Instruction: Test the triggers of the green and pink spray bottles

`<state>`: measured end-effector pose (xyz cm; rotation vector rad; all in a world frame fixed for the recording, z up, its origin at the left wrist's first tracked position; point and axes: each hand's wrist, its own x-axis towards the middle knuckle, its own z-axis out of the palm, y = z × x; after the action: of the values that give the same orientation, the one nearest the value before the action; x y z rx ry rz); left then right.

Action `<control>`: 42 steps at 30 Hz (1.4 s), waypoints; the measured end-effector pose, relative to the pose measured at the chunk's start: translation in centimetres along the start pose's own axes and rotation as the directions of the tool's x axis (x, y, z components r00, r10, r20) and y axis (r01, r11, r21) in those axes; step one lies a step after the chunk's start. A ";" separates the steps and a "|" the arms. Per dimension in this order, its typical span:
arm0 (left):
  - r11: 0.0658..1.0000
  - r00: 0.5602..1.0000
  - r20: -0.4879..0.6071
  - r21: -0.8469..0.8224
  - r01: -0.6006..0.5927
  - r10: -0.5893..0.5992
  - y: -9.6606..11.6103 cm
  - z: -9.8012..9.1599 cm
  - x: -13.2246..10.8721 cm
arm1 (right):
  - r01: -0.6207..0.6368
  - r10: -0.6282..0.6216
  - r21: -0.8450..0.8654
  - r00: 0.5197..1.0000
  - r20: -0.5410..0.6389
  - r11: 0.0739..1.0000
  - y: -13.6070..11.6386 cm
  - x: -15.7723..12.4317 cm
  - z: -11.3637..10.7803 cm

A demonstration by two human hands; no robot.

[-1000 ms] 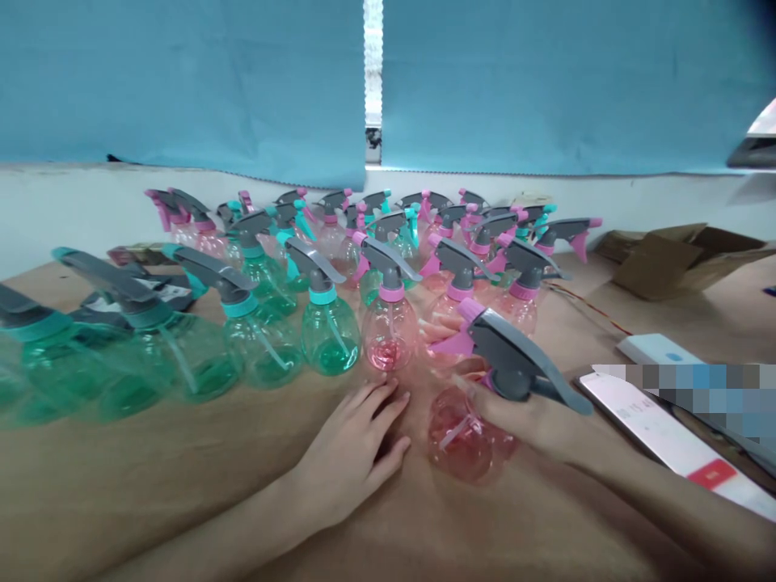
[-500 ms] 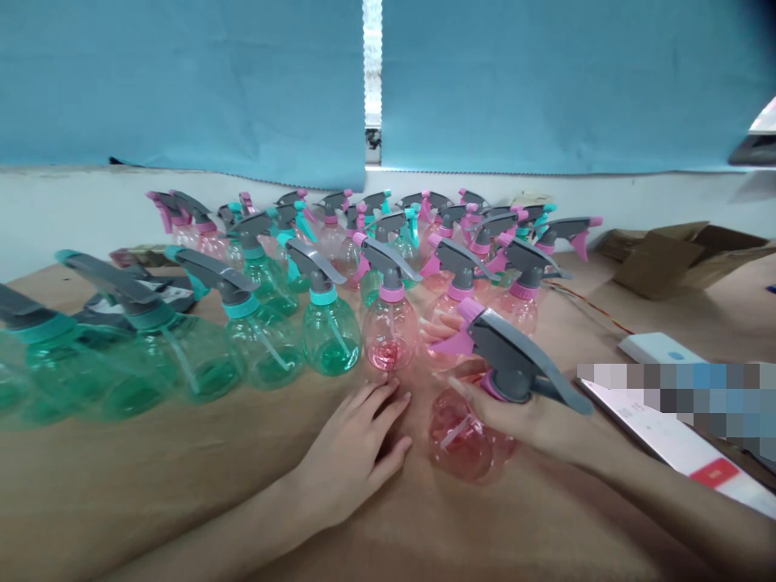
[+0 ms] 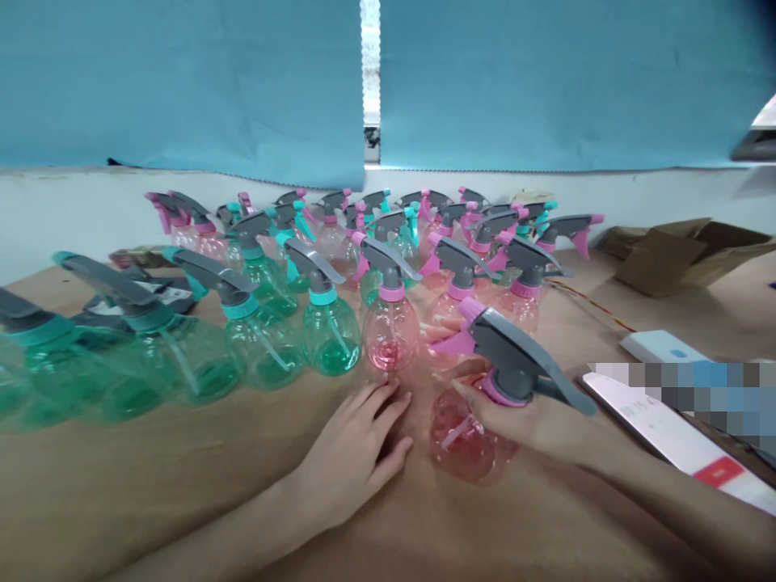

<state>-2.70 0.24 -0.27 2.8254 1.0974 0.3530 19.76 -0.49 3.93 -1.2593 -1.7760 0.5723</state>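
Rounded, see-through green bottles (image 3: pixel 262 352) line the left, perhaps to stay orderly. The left hand (image 3: pixel 348 444) lies loosely spread on the wood-toned tabletop (image 3: pixel 182 477), gripping nothing, likely for support; beside it, the right hand (image 3: pixel 506 416) clasps a glossy pink spray bottle (image 3: pixel 461 444) below its grey head, seemingly steadying it.

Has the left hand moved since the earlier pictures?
No: the left hand shows no clear shift; it lies just in front of the same standing pink bottle, as before.
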 end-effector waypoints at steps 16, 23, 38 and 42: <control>1.000 1.000 0.015 0.003 0.010 -0.010 0.0 -0.1 0.0 | -0.157 0.154 0.008 0.975 0.159 0.988 -3.2 0.4 -1.4; 1.000 1.000 -0.005 0.002 0.009 -0.009 0.0 0.2 -0.1 | -0.188 0.190 -0.029 0.963 0.192 0.982 -3.0 0.4 -1.7; 1.000 1.000 0.000 0.020 -0.004 0.004 0.0 0.1 -0.1 | -0.067 0.068 -0.011 0.992 0.109 0.998 -2.7 0.6 -0.9; 1.000 1.000 -0.006 0.019 0.000 0.000 0.0 0.1 0.0 | -0.043 0.038 0.046 0.992 0.120 0.998 -2.1 0.5 -0.6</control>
<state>-2.73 0.24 -0.36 2.8430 1.1076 0.3532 19.14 -0.93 6.01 -1.2527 -1.8265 0.7231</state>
